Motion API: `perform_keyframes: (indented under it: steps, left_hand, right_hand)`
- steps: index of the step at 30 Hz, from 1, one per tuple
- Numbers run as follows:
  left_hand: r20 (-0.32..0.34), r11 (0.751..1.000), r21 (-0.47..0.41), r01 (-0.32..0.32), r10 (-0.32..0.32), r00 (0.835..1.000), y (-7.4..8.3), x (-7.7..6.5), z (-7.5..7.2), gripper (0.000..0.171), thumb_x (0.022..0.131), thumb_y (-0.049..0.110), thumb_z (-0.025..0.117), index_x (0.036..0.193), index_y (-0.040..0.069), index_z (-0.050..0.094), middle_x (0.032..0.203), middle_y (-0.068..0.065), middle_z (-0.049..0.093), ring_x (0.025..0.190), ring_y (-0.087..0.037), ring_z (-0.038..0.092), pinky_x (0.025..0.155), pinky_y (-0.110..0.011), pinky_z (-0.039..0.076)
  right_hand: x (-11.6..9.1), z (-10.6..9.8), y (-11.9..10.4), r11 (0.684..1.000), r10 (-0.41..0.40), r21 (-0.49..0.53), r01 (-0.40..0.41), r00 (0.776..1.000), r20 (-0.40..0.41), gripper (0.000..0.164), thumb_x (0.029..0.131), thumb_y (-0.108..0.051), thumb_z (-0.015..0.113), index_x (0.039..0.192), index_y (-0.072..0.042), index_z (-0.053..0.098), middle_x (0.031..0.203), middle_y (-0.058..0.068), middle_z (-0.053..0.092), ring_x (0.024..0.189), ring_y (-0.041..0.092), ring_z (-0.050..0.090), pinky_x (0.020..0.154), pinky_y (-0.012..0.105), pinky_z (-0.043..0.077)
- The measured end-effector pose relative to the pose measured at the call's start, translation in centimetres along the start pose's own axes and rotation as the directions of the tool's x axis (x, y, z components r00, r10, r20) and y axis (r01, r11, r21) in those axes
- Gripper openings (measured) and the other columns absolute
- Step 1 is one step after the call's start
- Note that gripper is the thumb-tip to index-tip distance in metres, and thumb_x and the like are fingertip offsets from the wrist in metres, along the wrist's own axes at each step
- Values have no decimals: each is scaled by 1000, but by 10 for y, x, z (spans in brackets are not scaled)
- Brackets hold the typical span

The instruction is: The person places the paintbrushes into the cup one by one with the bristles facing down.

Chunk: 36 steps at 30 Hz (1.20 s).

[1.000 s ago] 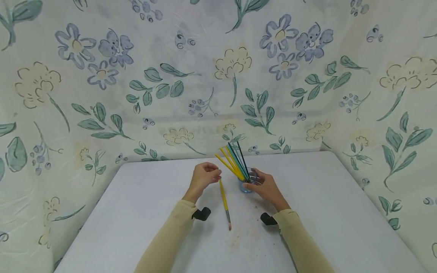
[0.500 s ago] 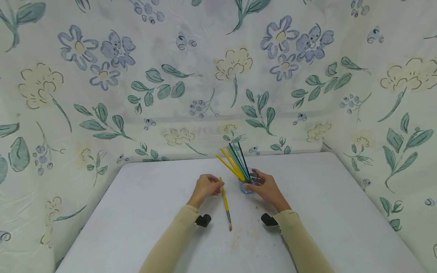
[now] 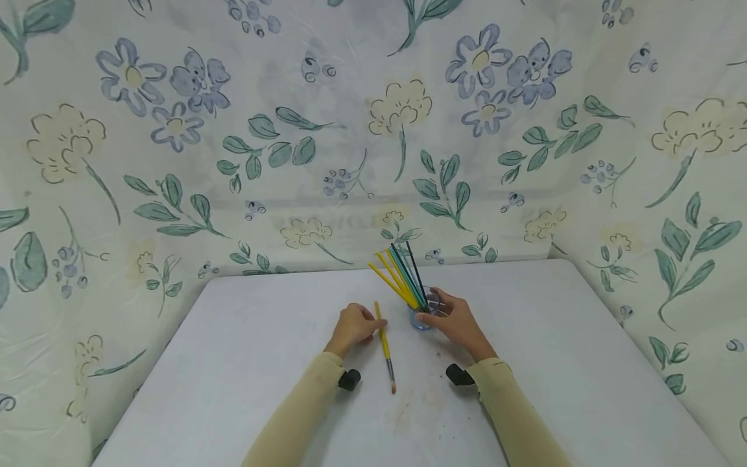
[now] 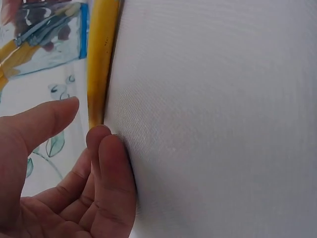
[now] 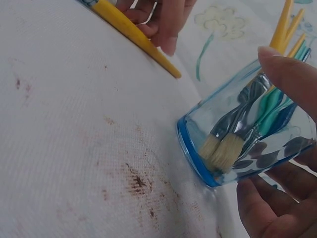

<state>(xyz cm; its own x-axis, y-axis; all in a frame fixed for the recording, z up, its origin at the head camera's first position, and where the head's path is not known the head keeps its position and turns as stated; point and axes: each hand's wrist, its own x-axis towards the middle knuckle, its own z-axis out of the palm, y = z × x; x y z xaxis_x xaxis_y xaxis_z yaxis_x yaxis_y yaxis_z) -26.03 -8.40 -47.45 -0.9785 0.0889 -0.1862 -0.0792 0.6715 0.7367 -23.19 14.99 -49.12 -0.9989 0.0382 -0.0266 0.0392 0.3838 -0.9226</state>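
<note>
A yellow-handled paintbrush [image 3: 385, 347] lies on the white table, its bristles toward the near side. My left hand [image 3: 353, 326] is at its handle end. In the left wrist view the fingertips [image 4: 114, 153] meet the end of the handle [image 4: 101, 64], while the thumb [image 4: 54, 119] stands apart from it. My right hand [image 3: 458, 321] grips a clear cup with a blue base [image 5: 195, 148], thumb on one side and fingers round the other. Several brushes [image 3: 403, 279] with yellow, teal and dark handles lean in it, bristles [image 5: 228, 151] down.
Brownish paint smudges [image 3: 403, 412] mark the table near the brush tip. Behind the table hangs a flower-patterned sheet [image 3: 327, 143], which also runs along both sides. A black wrist mount [image 3: 460, 375] shows at each sleeve.
My left hand has come down from above the brush's handle end toward the near side, alongside the handle. The brush, the cup and my right hand keep their places.
</note>
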Motion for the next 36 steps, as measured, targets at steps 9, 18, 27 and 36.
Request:
perform_keyframes:
  steps: [9,18,27,36]
  left_hand:
    - [35,997,78,-25,23,999,-3,-1,-2,20,89,19,78,91,3,66,73,-5,65,59,-12,56,52,-19,47]
    - [43,986,166,-7,0,999,-1,-5,-8,23,87,20,77,87,3,62,67,-5,61,55,-14,55,49,-20,44]
    - [43,966,256,-42,32,999,-3,-7,-12,25,84,21,78,84,-1,65,69,-8,66,56,-16,60,51,-24,50]
    - [130,1000,22,-6,3,992,-21,-6,-26,26,89,20,72,102,-2,73,79,-8,74,67,-15,68,61,-23,58]
  right_hand:
    - [0,0,1,1000,3,4,-3,1000,8,83,88,-32,83,158,-15,42,153,12,57,144,35,53,118,49,45]
    - [0,-2,2,1000,-18,22,17,1000,20,83,88,-32,83,158,-13,42,153,13,56,144,35,52,119,50,44]
    - [1,-3,4,1000,-16,27,16,1000,17,84,87,-33,83,158,-14,42,152,12,57,144,34,52,119,49,44]
    - [1,-3,3,999,-28,47,27,999,26,86,86,-36,85,158,-13,42,152,12,57,143,34,53,119,48,45]
